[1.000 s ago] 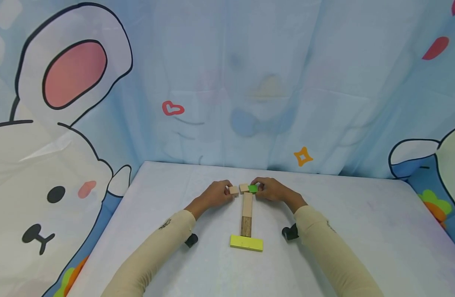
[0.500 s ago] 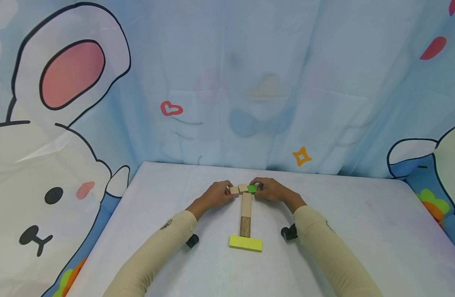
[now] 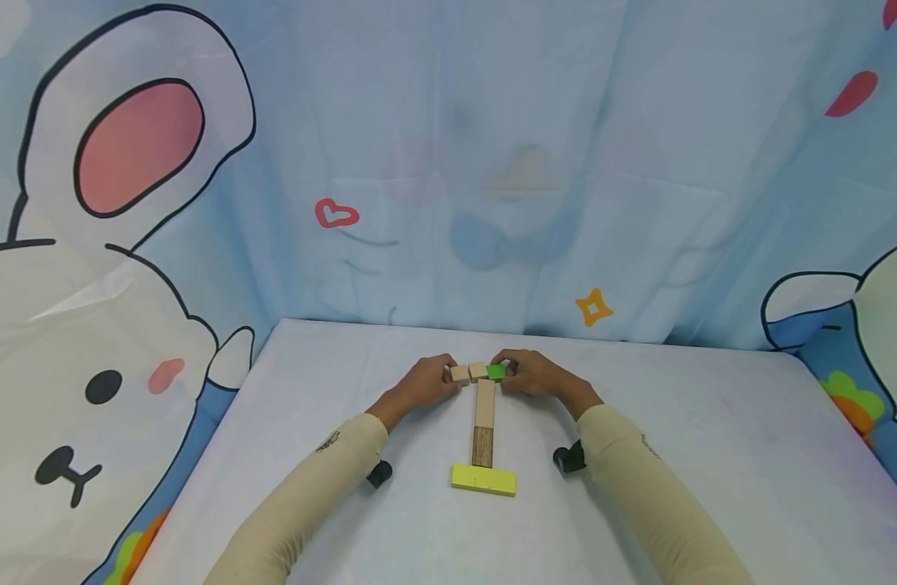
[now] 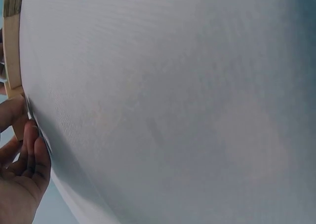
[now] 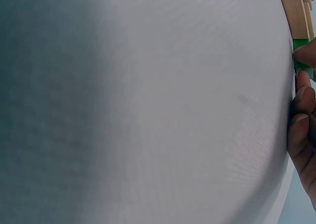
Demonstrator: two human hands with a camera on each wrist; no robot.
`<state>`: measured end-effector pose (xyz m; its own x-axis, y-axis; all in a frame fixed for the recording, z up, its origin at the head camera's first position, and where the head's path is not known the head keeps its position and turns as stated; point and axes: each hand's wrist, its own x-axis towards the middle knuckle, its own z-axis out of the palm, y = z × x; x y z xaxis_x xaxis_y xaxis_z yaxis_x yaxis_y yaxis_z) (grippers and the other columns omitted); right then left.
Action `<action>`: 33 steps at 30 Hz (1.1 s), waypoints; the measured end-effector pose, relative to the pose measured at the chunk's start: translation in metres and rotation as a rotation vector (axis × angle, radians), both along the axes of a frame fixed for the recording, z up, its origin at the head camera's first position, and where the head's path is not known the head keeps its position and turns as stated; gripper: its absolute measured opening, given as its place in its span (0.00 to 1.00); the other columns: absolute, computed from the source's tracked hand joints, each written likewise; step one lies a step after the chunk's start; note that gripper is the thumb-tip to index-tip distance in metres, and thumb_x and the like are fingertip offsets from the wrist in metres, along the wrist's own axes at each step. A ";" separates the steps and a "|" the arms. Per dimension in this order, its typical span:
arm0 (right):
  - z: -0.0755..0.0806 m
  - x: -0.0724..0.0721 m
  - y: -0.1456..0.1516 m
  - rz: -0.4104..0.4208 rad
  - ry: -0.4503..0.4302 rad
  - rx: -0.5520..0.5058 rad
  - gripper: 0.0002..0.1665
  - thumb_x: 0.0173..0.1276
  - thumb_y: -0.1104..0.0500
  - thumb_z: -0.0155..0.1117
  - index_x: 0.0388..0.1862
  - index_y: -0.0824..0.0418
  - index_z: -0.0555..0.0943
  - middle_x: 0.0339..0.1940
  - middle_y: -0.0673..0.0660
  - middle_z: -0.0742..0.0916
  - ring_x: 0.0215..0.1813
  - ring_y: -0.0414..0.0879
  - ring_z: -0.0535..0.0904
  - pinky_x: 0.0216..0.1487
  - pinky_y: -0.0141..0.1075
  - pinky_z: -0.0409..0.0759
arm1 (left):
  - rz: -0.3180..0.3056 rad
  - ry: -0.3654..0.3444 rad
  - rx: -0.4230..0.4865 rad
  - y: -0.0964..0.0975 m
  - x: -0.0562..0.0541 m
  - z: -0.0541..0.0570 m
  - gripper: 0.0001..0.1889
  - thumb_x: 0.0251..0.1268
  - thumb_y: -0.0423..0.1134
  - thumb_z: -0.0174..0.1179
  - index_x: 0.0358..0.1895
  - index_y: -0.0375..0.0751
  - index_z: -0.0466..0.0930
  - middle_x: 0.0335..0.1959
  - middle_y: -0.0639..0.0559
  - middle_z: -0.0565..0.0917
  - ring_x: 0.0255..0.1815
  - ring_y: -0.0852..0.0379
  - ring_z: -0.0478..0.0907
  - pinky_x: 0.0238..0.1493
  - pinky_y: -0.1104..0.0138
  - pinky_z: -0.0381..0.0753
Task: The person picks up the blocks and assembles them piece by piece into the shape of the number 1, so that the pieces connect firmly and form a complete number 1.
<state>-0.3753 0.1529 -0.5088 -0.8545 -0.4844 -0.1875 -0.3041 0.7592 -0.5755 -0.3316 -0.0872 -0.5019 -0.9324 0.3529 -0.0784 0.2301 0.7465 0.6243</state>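
Observation:
In the head view my left hand [image 3: 425,379] pinches a small pale wooden block [image 3: 459,374] by its left end. My right hand [image 3: 534,373] grips a green block [image 3: 496,372] from its right side. Between these two lies another small pale block [image 3: 478,370], so the three form a short row. Below that row runs a column: a long pale block [image 3: 485,403], then a dark-grained wooden block [image 3: 483,446], with a yellow block [image 3: 483,479] lying crosswise at the near end. In the right wrist view, fingers [image 5: 305,54] partly cover the green block [image 5: 300,45].
A white-covered table [image 3: 675,455] carries the blocks, its far edge meeting a blue printed curtain [image 3: 390,162]. Black wrist devices [image 3: 379,474] sit under both forearms, beside the column of blocks.
The narrow gap between the pale block in my left hand and the middle block has closed. Otherwise both hands stay almost still, and the head view shifts very slightly.

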 end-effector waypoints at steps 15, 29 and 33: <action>-0.002 0.000 -0.001 -0.002 -0.013 0.004 0.22 0.68 0.60 0.65 0.60 0.55 0.79 0.39 0.54 0.82 0.41 0.46 0.75 0.44 0.40 0.74 | 0.009 -0.008 0.013 0.002 0.001 0.001 0.13 0.69 0.36 0.63 0.53 0.36 0.79 0.35 0.50 0.84 0.31 0.62 0.75 0.33 0.71 0.73; 0.000 0.000 0.001 0.010 0.001 -0.001 0.21 0.68 0.60 0.65 0.60 0.56 0.79 0.38 0.54 0.81 0.39 0.46 0.75 0.42 0.39 0.73 | 0.005 -0.016 -0.006 0.003 -0.001 0.000 0.13 0.70 0.36 0.62 0.54 0.37 0.78 0.36 0.49 0.85 0.32 0.60 0.77 0.36 0.68 0.75; -0.001 -0.001 0.001 0.007 0.000 0.008 0.21 0.68 0.60 0.65 0.60 0.56 0.78 0.38 0.54 0.81 0.40 0.46 0.75 0.43 0.39 0.73 | 0.000 -0.011 -0.003 0.003 -0.001 0.001 0.14 0.69 0.36 0.62 0.54 0.36 0.78 0.36 0.49 0.84 0.32 0.61 0.76 0.34 0.69 0.74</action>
<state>-0.3762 0.1538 -0.5097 -0.8509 -0.4893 -0.1915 -0.3095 0.7612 -0.5698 -0.3328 -0.0845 -0.5013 -0.9314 0.3526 -0.0901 0.2229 0.7484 0.6246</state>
